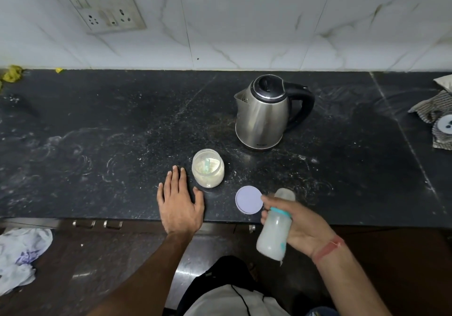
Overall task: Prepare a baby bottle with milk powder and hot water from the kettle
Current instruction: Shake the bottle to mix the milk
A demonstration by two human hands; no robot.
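The right hand (pixel 291 227) grips the capped baby bottle (pixel 274 230), milky white inside and blurred, tilted in the air at about 5 o'clock, over the front edge of the dark table (pixel 122 132). The left hand (pixel 179 202) rests flat and open on the table. Just at its 2 o'clock stands the open powder jar (pixel 208 169), a scoop (pixel 206 165) inside. The lilac lid (pixel 249 199) lies beside the bottle; the kettle (pixel 265 113) stands at 1 o'clock.

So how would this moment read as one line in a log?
right hand: holds capped baby bottle, milky | left hand: flat on counter | powder jar: open, lid beside | kettle: set down
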